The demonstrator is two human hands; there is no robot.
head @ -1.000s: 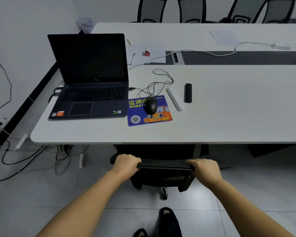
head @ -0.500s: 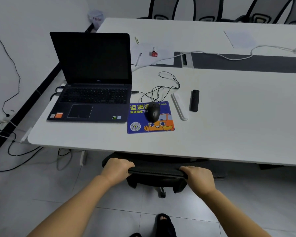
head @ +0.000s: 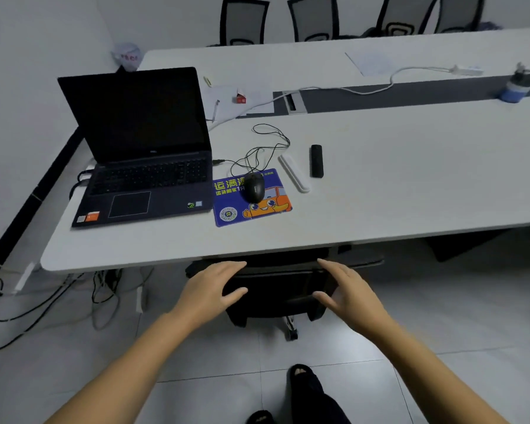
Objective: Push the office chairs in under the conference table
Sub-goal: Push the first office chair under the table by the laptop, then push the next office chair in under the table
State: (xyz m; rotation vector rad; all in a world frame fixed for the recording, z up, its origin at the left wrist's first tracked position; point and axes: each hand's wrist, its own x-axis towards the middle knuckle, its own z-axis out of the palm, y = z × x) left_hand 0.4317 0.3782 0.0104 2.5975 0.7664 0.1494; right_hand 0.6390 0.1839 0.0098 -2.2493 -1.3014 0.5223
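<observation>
A black office chair [head: 276, 289] stands tucked under the near edge of the white conference table [head: 395, 191]; only its backrest and one caster show. My left hand [head: 214, 286] hovers at the backrest's left end with fingers straight and thumb spread. My right hand [head: 346, 289] is at the right end, also with fingers extended. Neither hand grips the backrest; whether the fingertips still touch it I cannot tell. Several more black mesh chairs [head: 314, 19] stand along the table's far side.
On the table lie an open laptop [head: 141, 148], a black mouse [head: 253, 188] on a blue mouse pad [head: 251, 206], a black remote [head: 316, 160], papers and cables. Cords trail on the tiled floor [head: 43, 301] at the left. My foot [head: 303, 381] is below.
Both hands have released the chair's backrest and spread their fingers. The chair has gone further under the table, and my view has swung slightly to the right.
</observation>
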